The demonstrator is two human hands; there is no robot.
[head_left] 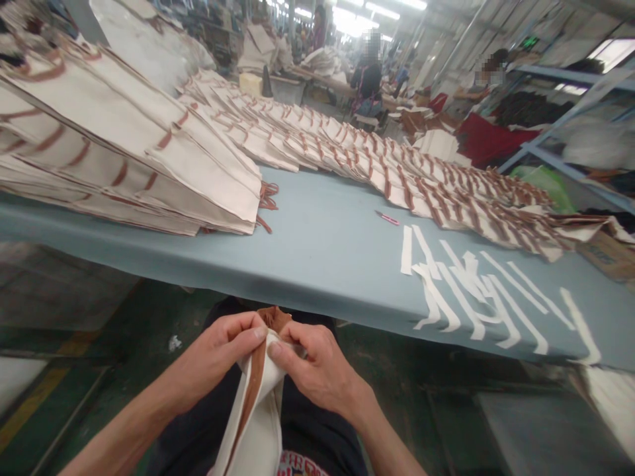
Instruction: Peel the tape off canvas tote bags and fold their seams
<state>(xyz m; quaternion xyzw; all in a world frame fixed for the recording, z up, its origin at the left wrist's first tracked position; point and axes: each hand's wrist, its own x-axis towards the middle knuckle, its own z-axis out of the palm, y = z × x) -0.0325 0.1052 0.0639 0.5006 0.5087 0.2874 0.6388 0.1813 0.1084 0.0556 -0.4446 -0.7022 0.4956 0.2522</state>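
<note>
Just in front of the table edge, both my hands hold one cream fabric piece with a brown strip (265, 403) over my lap. My left hand (235, 340) pinches its top end from the left, thumb on the brown strip. From the right, my right hand (310, 360) grips the cream side with the thumb pressed on top. A crumpled brown end sticks up between the two hands. The lower part of the fabric hangs down out of view, and the fingertips behind it are hidden.
The blue-grey table (317, 244) carries a stack of cream panels (198, 158) at left and a long overlapping row of brown-striped panels (367, 155) behind. White strips (466, 291) and a pink-handled tool (387, 218) lie at right. Two people (368, 82) are farther back.
</note>
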